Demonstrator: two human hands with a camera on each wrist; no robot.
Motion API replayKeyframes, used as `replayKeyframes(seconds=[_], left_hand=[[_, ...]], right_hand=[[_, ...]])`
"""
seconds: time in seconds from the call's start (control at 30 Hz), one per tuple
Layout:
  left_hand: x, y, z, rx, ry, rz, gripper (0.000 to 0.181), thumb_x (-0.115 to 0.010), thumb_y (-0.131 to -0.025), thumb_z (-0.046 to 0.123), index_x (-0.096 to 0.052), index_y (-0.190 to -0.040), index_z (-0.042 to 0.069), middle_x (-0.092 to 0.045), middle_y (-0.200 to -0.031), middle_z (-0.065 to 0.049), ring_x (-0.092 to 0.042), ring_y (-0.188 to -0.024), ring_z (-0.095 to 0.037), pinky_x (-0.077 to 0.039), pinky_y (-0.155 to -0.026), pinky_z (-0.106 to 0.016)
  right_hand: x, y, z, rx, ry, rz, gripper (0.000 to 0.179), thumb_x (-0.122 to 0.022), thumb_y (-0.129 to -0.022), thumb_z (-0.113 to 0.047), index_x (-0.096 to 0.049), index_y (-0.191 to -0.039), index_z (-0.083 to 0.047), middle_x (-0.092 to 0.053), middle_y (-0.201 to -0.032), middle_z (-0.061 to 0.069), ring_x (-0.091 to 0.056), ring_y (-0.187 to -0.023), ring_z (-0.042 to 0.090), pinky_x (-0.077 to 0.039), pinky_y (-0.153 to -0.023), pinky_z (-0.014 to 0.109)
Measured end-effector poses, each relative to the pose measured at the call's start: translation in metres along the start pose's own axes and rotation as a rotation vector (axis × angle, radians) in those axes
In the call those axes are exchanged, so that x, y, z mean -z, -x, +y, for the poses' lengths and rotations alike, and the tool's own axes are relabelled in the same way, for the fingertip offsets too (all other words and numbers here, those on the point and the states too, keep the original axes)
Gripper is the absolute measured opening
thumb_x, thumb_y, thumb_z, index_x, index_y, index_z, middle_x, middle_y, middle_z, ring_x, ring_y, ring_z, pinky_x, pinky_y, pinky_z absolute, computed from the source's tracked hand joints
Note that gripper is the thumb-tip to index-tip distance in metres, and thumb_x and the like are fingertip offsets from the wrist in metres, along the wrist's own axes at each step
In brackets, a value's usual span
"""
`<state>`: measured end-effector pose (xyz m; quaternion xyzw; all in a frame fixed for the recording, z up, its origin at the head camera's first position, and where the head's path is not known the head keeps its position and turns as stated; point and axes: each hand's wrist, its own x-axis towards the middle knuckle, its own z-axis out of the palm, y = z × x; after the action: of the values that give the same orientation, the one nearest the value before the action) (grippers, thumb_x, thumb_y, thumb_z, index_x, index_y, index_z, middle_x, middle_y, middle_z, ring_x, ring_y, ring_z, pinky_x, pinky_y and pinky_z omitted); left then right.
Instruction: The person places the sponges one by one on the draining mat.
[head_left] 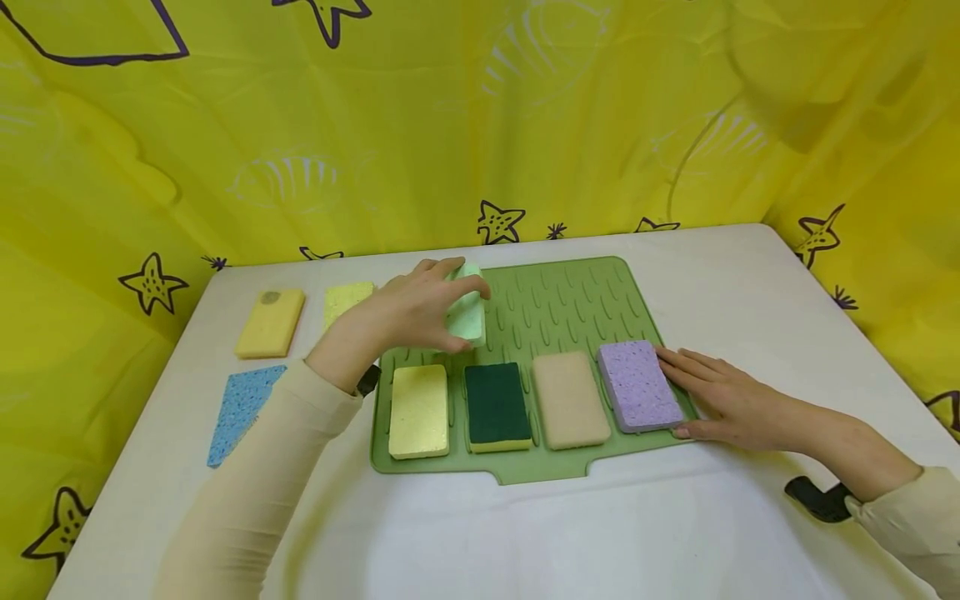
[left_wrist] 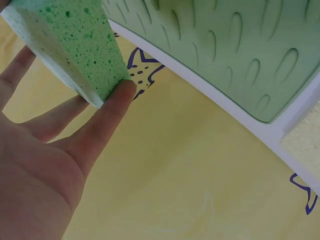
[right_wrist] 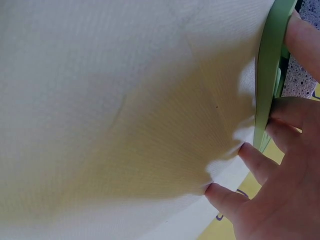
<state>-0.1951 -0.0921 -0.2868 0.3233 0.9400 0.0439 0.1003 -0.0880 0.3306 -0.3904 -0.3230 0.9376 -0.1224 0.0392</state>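
Over the green mat [head_left: 570, 304]: left hand [head_left: 420, 307] pinches a mint sponge [head_left: 468, 315] by its edges, apparently sparing its broad faces.
Mat's right edge: right hand [head_left: 727, 404], fingers extended, touches the purple sponge [head_left: 640, 386], perhaps steadying it.
Front row: yellow sponge [head_left: 418, 412], dark-green sponge [head_left: 497, 404], beige sponge [head_left: 570, 400], spaced apart, seemingly for finger room.

on your table [head_left: 720, 292], the mat [head_left: 562, 304] bears four sponges [head_left: 498, 408] along its near side, your right hand [head_left: 731, 404] at their right end. behind them is the sponge [head_left: 468, 315] in your left hand [head_left: 420, 308]; three other sponges [head_left: 270, 325] lie left of the mat.
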Motion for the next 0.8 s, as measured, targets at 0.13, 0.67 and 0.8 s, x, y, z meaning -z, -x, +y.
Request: replayKeyframes(seconds=[0.13, 0.67, 0.8], left_hand=[[0.0, -0.006, 0.004, -0.006, 0.006, -0.013, 0.058, -0.074, -0.081, 0.048, -0.053, -0.133, 0.037, -0.026, -0.162, -0.016, -0.03, -0.147, -0.038, -0.051, -0.096, -0.056], [-0.003, -0.041, 0.03, -0.075, 0.101, -0.092, 0.078, -0.077, -0.081, 0.031, -0.039, -0.149, 0.038, -0.011, -0.166, -0.015, -0.022, -0.15, -0.036, -0.042, -0.11, -0.056], [-0.004, -0.05, 0.036, -0.091, 0.086, -0.075, 0.079, -0.076, -0.083, 0.033, -0.037, -0.152, 0.039, -0.01, -0.166, -0.015, -0.024, -0.15, -0.035, -0.044, -0.108, -0.054]], right_hand=[[0.0, 0.0, 0.0, 0.0, -0.002, 0.004, 0.085, -0.073, -0.088, -0.038, -0.034, -0.153, -0.001, -0.019, -0.167, 0.004, -0.028, -0.145, 0.043, 0.01, -0.108, 0.005], [-0.002, 0.001, 0.002, 0.019, 0.009, 0.021, 0.086, -0.074, -0.087, -0.039, -0.034, -0.153, -0.002, -0.019, -0.167, 0.002, -0.028, -0.147, 0.04, 0.01, -0.109, 0.005], [-0.002, 0.001, 0.002, 0.028, 0.016, 0.033, 0.085, -0.074, -0.087, -0.038, -0.034, -0.153, -0.002, -0.02, -0.167, 0.002, -0.028, -0.147, 0.039, 0.009, -0.11, 0.005]])
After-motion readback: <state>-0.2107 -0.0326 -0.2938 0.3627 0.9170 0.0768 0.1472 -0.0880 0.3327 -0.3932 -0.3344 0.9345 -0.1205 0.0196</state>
